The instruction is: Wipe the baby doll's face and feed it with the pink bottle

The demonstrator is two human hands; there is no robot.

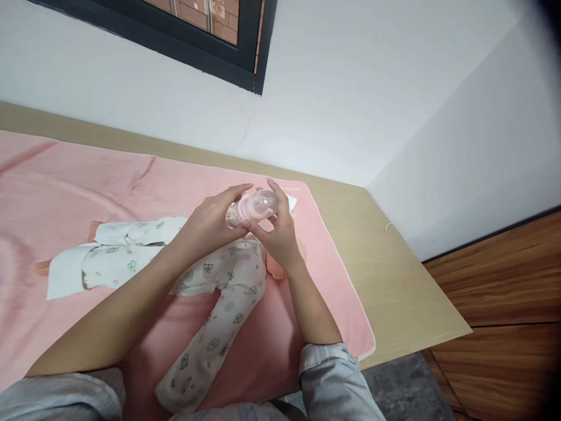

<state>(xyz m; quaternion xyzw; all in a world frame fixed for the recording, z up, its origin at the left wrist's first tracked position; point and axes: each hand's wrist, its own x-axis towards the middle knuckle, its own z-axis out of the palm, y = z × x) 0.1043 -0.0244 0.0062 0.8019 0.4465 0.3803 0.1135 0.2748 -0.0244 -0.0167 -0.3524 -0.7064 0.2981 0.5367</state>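
Note:
A baby bottle (254, 206) with a pink collar and clear domed cap is held sideways above the table, in front of me. My left hand (213, 219) wraps its fingers round the bottle's body from the left. My right hand (278, 225) grips the pink cap end from the right, fingers curled on it. Beneath the hands lies a white printed baby garment (223, 304) on a pink blanket (65, 181).
A second white printed garment (114, 257) lies folded left of the hands. The blanket covers a light wooden table (394, 280) set against a white wall, below a dark window frame (175, 41). Wooden flooring (508, 292) shows at right.

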